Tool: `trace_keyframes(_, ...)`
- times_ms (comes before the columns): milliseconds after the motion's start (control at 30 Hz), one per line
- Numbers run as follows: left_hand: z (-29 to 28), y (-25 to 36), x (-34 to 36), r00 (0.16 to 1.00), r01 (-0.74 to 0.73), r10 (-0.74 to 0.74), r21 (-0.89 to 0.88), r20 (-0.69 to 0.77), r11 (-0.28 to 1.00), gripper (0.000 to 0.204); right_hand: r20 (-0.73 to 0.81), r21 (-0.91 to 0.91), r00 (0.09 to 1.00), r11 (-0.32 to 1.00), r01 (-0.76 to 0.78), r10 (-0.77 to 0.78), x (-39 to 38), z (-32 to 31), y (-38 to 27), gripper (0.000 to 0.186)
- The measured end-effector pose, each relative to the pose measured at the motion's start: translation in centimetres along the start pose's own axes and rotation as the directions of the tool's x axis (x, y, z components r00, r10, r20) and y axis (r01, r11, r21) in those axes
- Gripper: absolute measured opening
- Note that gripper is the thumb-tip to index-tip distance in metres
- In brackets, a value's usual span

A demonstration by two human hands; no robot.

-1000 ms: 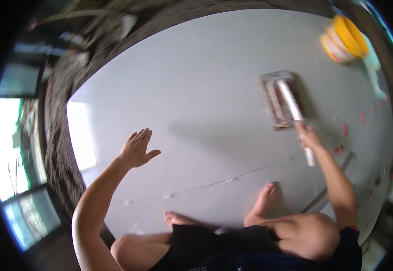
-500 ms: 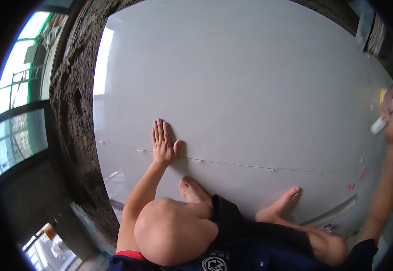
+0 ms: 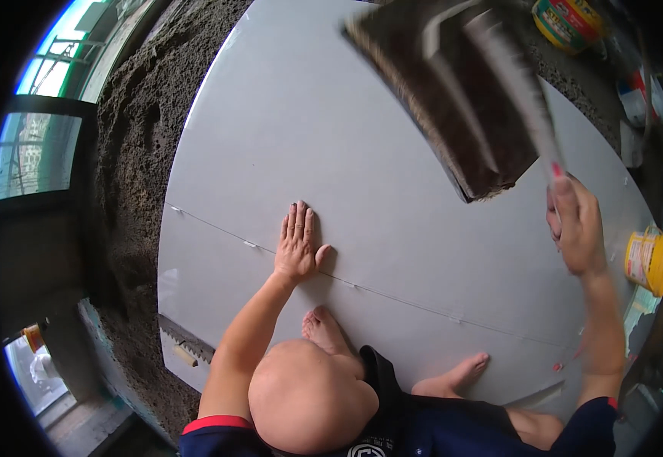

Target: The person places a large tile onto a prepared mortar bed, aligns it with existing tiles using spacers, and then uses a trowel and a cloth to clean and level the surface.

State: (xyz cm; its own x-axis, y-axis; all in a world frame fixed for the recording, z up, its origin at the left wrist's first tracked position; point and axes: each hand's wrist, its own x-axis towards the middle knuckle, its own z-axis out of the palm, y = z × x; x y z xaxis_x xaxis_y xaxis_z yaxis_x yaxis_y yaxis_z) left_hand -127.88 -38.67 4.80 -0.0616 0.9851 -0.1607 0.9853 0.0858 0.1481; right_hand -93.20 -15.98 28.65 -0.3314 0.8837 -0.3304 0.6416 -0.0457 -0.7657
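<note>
A large pale grey tile [image 3: 392, 221] lies under me, with my bare feet on a neighbouring tile beyond a thin joint. Several small white tile spacers [image 3: 250, 244] sit along that joint. My left hand [image 3: 299, 247] is pressed flat on the big tile, just above the joint, with its thumb spread. Out to the right, my right hand [image 3: 578, 227] is closed around the pale handle of a broad, dark rectangular tool [image 3: 453, 99] with a fringed tan edge. The tool is raised over the tile's far right part. Motion blurs it, so its exact kind is unclear.
Rough dark mortar [image 3: 137, 145] borders the tile on the left. A notched trowel [image 3: 183, 343] lies at the lower left. A yellow bucket [image 3: 649, 260] stands at the right, and another yellow tub [image 3: 568, 24] at the far right. Windows [image 3: 34, 156] line the left side.
My right hand has swung inward from the right edge, bringing the dark tool over the tile. The view has shifted. My left hand stays flat by the joint.
</note>
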Motion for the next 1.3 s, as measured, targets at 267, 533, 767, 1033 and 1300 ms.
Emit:
trace_keyframes(267, 0.7, 0.1, 0.4, 0.999, -0.028, 0.03, -0.051, 0.038, 0.998, 0.081, 0.026, -0.382, 0.981, 0.909, -0.167, 0.192, -0.5, 7.6, 17.2, 0.065)
trace_keyframes(533, -2.4, -2.5, 7.6, 0.997, -0.062, 0.061, -0.035, -0.037, 0.997, 0.099, 0.145, 0.08, 0.875, 0.876, -0.475, 0.461, 4.3, 3.3, 4.6, 0.066)
trace_keyframes(767, -2.9, -3.4, 11.3, 0.996, 0.05, -0.049, 0.007, -0.072, 0.999, 0.094, -0.447, 0.211, 0.888, 0.951, 0.227, -0.113, 11.5, -2.0, -8.9, 0.055)
trace_keyframes(1033, -3.0, -2.9, 11.8, 0.988, 0.106, -0.117, -0.111, -0.1, 0.988, 0.094, -0.041, 0.081, 0.84, 0.84, -0.536, 0.54, 20.4, 10.5, 4.0, 0.061)
trace_keyframes(1300, -2.7, -3.7, 11.7, 0.985, 0.107, -0.122, -0.126, -0.121, 0.986, 0.092, -0.094, 0.247, 0.994, 0.968, -0.031, 0.056, 22.7, 4.2, -15.6, 0.061)
